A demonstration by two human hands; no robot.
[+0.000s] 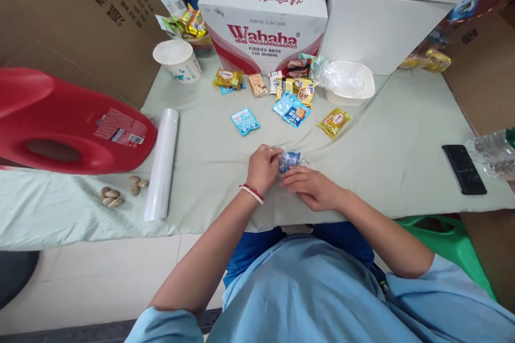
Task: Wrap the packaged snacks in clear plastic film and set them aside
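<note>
Near the table's front edge both hands meet over a small blue snack packet [288, 161] wrapped in clear film. My left hand [263, 168], with a red and white bracelet on its wrist, is curled and pinches the packet's left end. My right hand [311, 187] lies just below and to the right, fingers closed on the packet's film. Beyond them lie loose packets: a blue one [245, 120], two more blue ones [292, 110] and a yellow one [334, 121].
A film roll [161, 163] lies at the left beside several nuts [111, 196] and a red jug [60, 120]. At the back stand a paper cup [179, 60], a Wahaha box [263, 29], a white bowl [350, 83] and more snacks [257, 84]. A phone [464, 169] lies right.
</note>
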